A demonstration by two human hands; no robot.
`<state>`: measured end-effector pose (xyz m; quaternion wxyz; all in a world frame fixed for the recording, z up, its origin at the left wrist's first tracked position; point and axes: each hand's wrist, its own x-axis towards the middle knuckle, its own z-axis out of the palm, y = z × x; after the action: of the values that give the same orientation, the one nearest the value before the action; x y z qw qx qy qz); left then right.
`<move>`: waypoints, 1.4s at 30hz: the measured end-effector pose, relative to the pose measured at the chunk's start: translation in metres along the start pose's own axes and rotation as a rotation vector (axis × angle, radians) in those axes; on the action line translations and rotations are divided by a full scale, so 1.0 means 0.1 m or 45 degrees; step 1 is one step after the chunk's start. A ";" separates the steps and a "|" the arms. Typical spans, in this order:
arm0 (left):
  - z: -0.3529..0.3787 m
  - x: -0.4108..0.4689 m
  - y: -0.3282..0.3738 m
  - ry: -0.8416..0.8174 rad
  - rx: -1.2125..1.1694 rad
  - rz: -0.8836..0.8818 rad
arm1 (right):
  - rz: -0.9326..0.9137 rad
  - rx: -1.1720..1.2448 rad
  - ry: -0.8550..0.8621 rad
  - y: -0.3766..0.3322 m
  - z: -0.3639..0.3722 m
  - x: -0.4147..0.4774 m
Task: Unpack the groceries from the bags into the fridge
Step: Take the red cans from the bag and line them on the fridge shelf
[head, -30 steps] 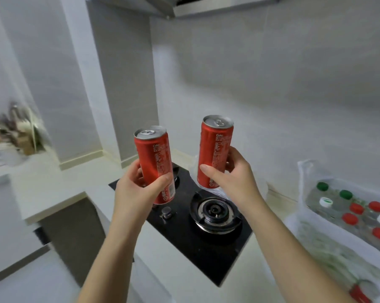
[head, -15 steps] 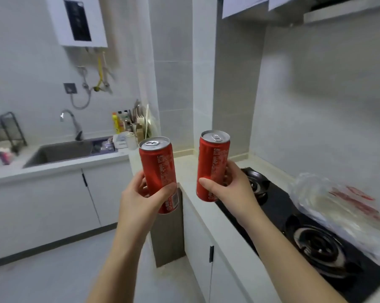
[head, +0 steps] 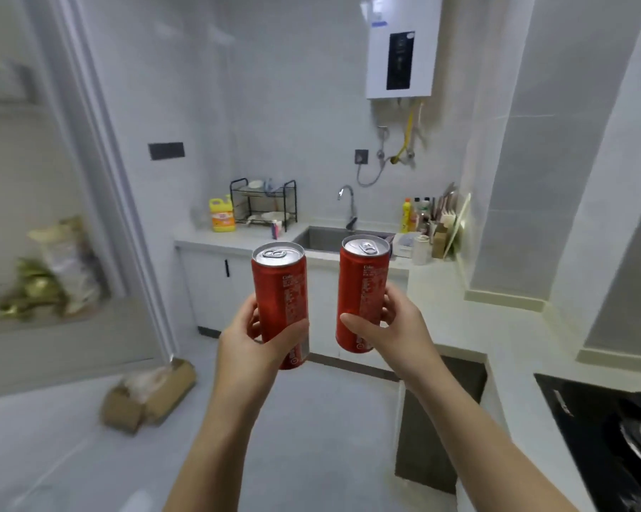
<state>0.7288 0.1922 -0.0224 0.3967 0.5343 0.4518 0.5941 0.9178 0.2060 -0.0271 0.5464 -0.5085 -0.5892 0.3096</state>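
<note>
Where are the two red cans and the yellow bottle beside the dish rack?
left red can (head: 279,286): head view, middle of its red side.
right red can (head: 363,286): head view, middle of its red side.
yellow bottle (head: 222,218): head view, front of its body.

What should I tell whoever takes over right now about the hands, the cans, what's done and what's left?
The left hand grips one red can, upright, in the air.
The right hand grips a second red can, upright, beside the first and not touching it.
Both are held above the floor, in front of the sink.
Done: two cans are out of the bags.
Left: put both in the fridge. No bags show here, and the blurred left edge shows no clear fridge.
</note>
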 end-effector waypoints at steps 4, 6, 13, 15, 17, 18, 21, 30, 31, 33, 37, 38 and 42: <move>-0.30 -0.19 0.06 0.231 0.093 0.036 | -0.034 0.139 -0.200 -0.04 0.29 0.07; -0.45 -0.33 0.10 0.319 0.116 0.064 | -0.046 0.191 -0.290 -0.08 0.47 0.06; -1.19 -0.89 0.27 0.643 0.229 0.129 | -0.143 0.342 -0.610 -0.41 1.31 -0.24; -1.47 -1.06 0.33 0.724 0.264 0.122 | -0.172 0.377 -0.681 -0.54 1.61 -0.38; -1.75 -1.21 0.40 0.809 0.292 0.100 | -0.195 0.408 -0.747 -0.67 1.92 -0.53; -1.89 -1.28 0.43 0.856 0.305 0.096 | -0.201 0.421 -0.783 -0.73 2.07 -0.60; -2.22 -1.52 0.54 0.979 0.339 0.122 | -0.231 0.460 -0.878 -0.91 2.48 -0.82; -2.80 -1.93 0.71 1.310 0.438 0.164 | -0.293 0.568 -1.149 -1.24 3.22 -1.17; -2.82 -1.95 0.72 1.347 0.442 0.170 | -0.308 0.578 -1.170 -1.27 3.27 -1.17; -2.84 -1.98 0.75 1.424 0.446 0.187 | -0.346 0.591 -1.212 -1.34 3.36 -1.17; -2.86 -2.05 0.82 1.520 0.468 0.199 | -0.387 0.631 -1.287 -1.45 3.48 -1.16; -2.86 -2.06 0.84 1.539 0.473 0.200 | -0.387 0.644 -1.305 -1.47 3.51 -1.16; -2.84 -2.11 0.86 1.589 0.505 0.193 | -0.395 0.680 -1.356 -1.52 3.60 -1.17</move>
<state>0.4715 -0.0656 -0.0038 -0.0886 0.1826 0.6589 0.7243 0.5199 0.1209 -0.0012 0.3244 -0.0378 -0.7502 0.5749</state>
